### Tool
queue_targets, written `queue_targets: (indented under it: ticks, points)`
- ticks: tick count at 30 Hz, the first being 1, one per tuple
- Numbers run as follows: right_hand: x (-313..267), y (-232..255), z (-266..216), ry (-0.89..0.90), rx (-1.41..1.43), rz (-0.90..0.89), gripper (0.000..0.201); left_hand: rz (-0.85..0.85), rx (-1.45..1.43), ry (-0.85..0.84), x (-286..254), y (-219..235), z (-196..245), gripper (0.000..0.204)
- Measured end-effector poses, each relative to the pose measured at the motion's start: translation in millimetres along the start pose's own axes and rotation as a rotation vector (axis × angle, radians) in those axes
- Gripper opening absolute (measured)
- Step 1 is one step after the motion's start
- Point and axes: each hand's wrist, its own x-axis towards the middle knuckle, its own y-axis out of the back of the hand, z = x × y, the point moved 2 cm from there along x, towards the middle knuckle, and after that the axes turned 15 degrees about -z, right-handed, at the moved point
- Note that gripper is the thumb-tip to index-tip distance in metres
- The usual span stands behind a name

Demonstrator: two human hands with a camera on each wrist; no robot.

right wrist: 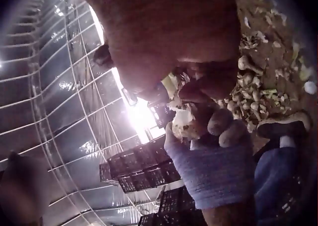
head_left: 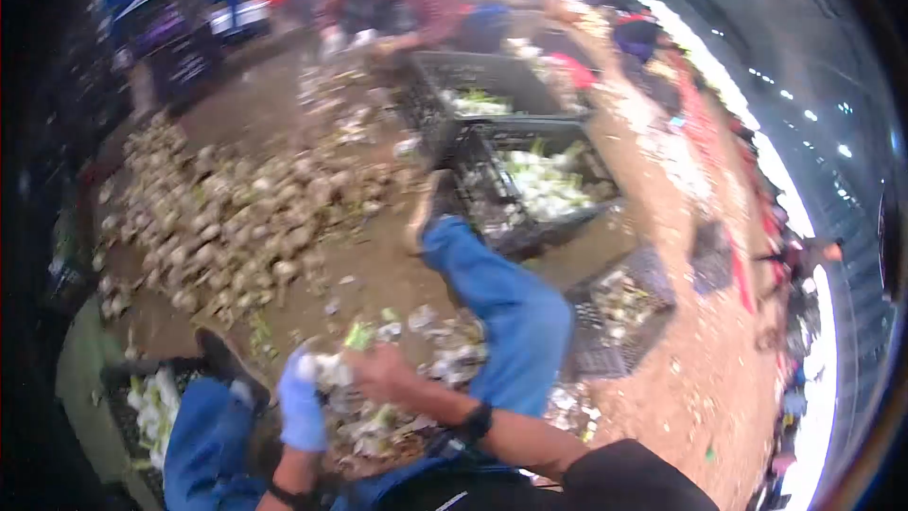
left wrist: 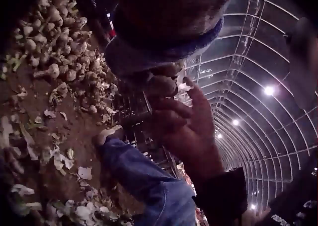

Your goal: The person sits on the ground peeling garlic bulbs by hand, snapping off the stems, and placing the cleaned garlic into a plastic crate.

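Observation:
In a pale blue glove with bare fingertips, my left hand (head_left: 303, 402) holds a garlic bulb (right wrist: 185, 124) between thumb and fingers. Its white flesh shows through ragged brownish skin in the right wrist view. My bare right hand (head_left: 386, 374), with a dark band at the wrist, is right against the bulb, its curled fingers pinching the greenish stalk (right wrist: 170, 84). Both hands meet over a litter of peelings between my knees. Part of the bulb is hidden behind the fingers, and the head view is blurred.
A large heap of unpeeled garlic (head_left: 246, 218) lies on the ground ahead. Black crates with whitish garlic stand at right (head_left: 539, 218), with another crate (head_left: 624, 312) nearer. A crate (head_left: 142, 445) is beside my left leg. Another person (head_left: 388, 0) works opposite.

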Motion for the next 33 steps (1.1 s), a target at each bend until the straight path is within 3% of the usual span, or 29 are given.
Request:
queue_targets:
  ticks: [1, 2, 3, 4, 5, 6, 7, 8, 10, 12, 14, 15, 16, 18, 19, 20, 22, 23, 24, 25, 26, 27, 28, 29, 30, 31, 32, 33]
  points:
    - [6.0, 18.6, -42.4, -0.518, 0.337, -0.015, 0.037, -0.003, 0.014, -0.017, -1.3, -6.3, 5.1, 0.051]
    - [3.7, 31.7, -69.5, -0.582, 0.309, 0.002, 0.044, 0.005, 0.035, -0.033, -2.9, -10.6, 6.7, 0.053]
    - [6.4, 8.5, -36.3, -0.374, 0.434, 0.069, 0.049, 0.059, 0.266, -0.126, -0.9, -8.1, 0.5, 0.057]
    - [8.6, 13.4, -39.7, -0.534, 0.386, 0.108, 0.047, 0.122, 0.495, -0.231, 2.4, -11.4, -2.9, 0.062]
    - [2.1, 25.0, -59.5, -0.279, 0.344, 0.094, 0.044, 0.11, 0.464, -0.204, 2.5, -20.5, 6.6, 0.063]
    - [-0.2, 29.1, -60.4, -0.338, 0.438, 0.039, 0.042, 0.102, 0.439, -0.171, 0.8, -27.1, 16.0, 0.064]
    - [-1.6, 23.2, -64.1, -0.312, 0.559, 0.138, 0.04, -0.09, 0.283, -0.074, 6.6, 1.1, -4.1, 0.065]
    - [-0.3, 14.6, -62.2, -0.283, 0.685, 0.229, 0.038, -0.224, -0.342, 0.162, 27.7, 37.9, -53.3, 0.065]
    - [4.7, -0.8, -32.5, -0.265, 0.7, 0.203, 0.036, 0.01, -0.588, 0.466, 7.2, -4.2, -19.1, 0.054]
    - [-1.8, 5.7, -29.0, -0.242, 0.719, 0.162, 0.033, -0.119, -0.632, 0.401, 11.6, -18.3, -11.8, 0.049]
    - [-14.6, 22.2, -49.6, -0.195, 0.626, 0.234, 0.032, -0.051, -0.065, 0.065, 7.2, -35.9, 6.9, 0.06]
    - [-7.3, 12.7, -22.8, -0.256, 0.67, 0.077, 0.043, -0.053, 0.264, 0.02, 36.2, 24.1, -51.4, 0.06]
    - [-7.3, 11.3, -15.7, -0.26, 0.668, 0.103, 0.043, -0.079, 0.262, 0.021, 35.3, 10.1, -43.6, 0.06]
    - [-13.2, 23.7, -32.8, -0.418, 0.444, 0.025, 0.058, -0.103, -0.248, 0.201, 13.3, -32.2, 1.7, 0.058]
    - [-24.8, 37.5, -49.7, -0.338, 0.601, -0.056, 0.07, -0.126, -0.322, 0.281, -1.1, -52.4, 28.7, 0.042]
    - [-24.7, 36.8, -47.6, -0.335, 0.601, -0.043, 0.07, -0.045, -0.352, 0.293, -5.7, -73.6, 49.9, 0.042]
    - [-19.1, 27.5, -37.9, -0.388, 0.644, 0.029, 0.059, -0.23, -0.492, 0.33, 5.6, -30.1, 12.3, 0.038]
    - [-25.3, 47.5, -62.6, -0.435, 0.477, -0.015, 0.05, -0.148, -0.255, 0.258, 8.8, -37.7, 14.6, 0.038]
    - [-20.5, 34.2, -39.1, -0.348, 0.369, 0.159, 0.045, -0.055, -0.015, 0.183, 10.9, -44.3, 14.6, 0.041]
    - [-11.1, 14.7, -15.8, -0.248, 0.27, 0.311, 0.041, -0.208, -0.206, 0.214, 51.6, 25.0, -57.8, 0.054]
    - [-24.9, 16.4, -32.8, -0.144, 0.089, 0.665, 0.039, -0.269, -0.136, 0.123, 62.2, 43.2, -78.8, 0.045]
    - [-31.8, 28.1, -31.1, 0.065, 0.282, 0.433, 0.039, -0.112, 0.13, 0.149, 54.4, 39.3, -81.7, 0.05]
    - [-38.5, 38.4, -45.5, 0.057, 0.223, 0.365, 0.036, -0.04, 0.419, 0.097, 22.1, -35.8, -7.8, 0.052]
    - [-39.6, 29.0, -34.7, -0.01, 0.114, 0.311, 0.032, -0.098, 0.183, 0.096, 12.8, -46.0, -2.7, 0.04]
    - [-39.1, 28.6, -54.7, 0.121, 0.071, 0.389, 0.03, -0.111, 0.618, 0.166, 11.6, -44.2, 6.2, 0.027]
    - [-36.8, 21.5, -49.6, 0.173, 0.0, 0.29, 0.03, -0.02, 0.33, 0.228, 9.3, -49.6, 9.1, 0.026]
    - [-32.5, 14.3, -57.9, 0.218, -0.012, 0.31, 0.027, 0.047, 0.223, 0.353, 6.7, -40.1, 4.5, 0.034]
    - [-30.8, 6.7, -64.6, 0.249, -0.032, 0.343, 0.023, 0.123, 0.007, 0.276, 6.5, -40.7, 10.7, 0.038]
